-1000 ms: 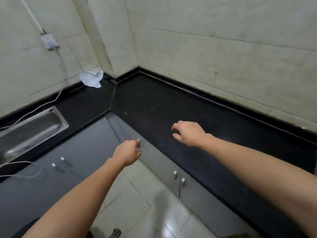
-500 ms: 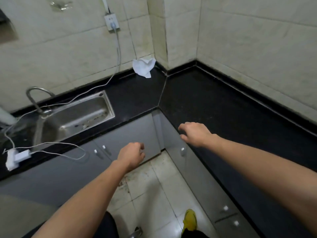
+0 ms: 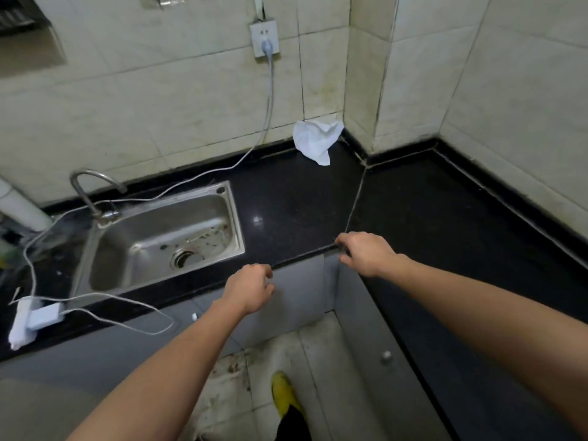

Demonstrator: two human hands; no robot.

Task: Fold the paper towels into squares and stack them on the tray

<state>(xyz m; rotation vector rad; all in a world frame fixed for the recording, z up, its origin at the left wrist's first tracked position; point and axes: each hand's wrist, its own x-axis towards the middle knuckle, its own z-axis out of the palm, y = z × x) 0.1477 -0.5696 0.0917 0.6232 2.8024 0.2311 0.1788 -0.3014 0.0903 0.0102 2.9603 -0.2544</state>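
Crumpled white paper towel (image 3: pixel 316 140) sits at the back of the glossy black worktop (image 3: pixel 292 198), against the tiled wall (image 3: pixel 191 106). Left hand (image 3: pixel 251 289) and right hand (image 3: pixel 369 254) hover loosely curled, empty, by its front edge.

Bare forearms (image 3: pixel 165 361); yellow shoe (image 3: pixel 282 393); dark trouser leg (image 3: pixel 294 426).

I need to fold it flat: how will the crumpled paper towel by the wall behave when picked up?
The paper towel looks thin and crumpled, so it will likely hang floppy and weigh little. Its creases will probably need smoothing first.
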